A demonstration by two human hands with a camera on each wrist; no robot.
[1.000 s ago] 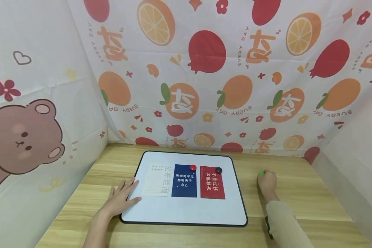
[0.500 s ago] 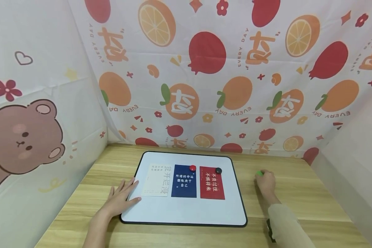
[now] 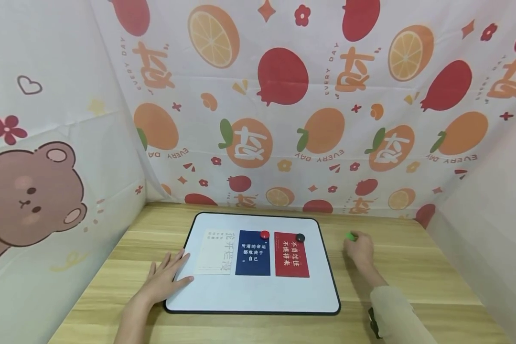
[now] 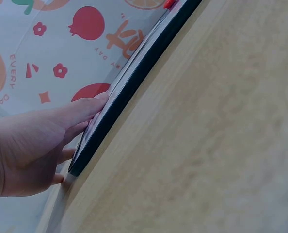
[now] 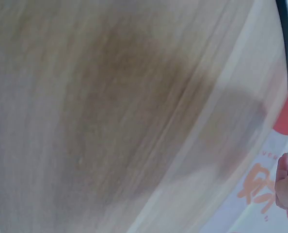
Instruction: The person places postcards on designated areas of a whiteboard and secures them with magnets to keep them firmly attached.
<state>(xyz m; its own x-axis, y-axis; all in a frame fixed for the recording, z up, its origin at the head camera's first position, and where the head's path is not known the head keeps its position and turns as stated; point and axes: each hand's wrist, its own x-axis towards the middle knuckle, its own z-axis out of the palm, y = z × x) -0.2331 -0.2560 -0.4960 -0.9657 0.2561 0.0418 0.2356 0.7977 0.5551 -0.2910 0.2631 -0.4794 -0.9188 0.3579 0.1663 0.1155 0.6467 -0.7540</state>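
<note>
A whiteboard (image 3: pixel 258 294) with a black frame lies flat on the wooden table. My left hand (image 3: pixel 162 281) rests on its left edge, fingers spread, thumb on the white surface; the left wrist view also shows this hand (image 4: pixel 42 141) at the frame. On the board lie a cream card (image 3: pixel 213 253), a blue card (image 3: pixel 252 265) with a red magnet (image 3: pixel 264 234), and a red card (image 3: pixel 292 267) with a black magnet (image 3: pixel 300 237). Right of the board, my right hand (image 3: pixel 361 251) pinches a small green magnet (image 3: pixel 350 236) just above the table; its far side is hidden.
The wooden table (image 3: pixel 430 277) extends around the board on all sides. A fruit-print cloth (image 3: pixel 284 138) hangs behind it, and a bear-print cloth (image 3: pixel 30 196) stands to the left. A pale wall (image 3: pixel 494 229) bounds the right.
My right hand has moved left, closer to the board, carrying the green magnet. My left hand stays on the board's edge. The head view has shifted slightly.
</note>
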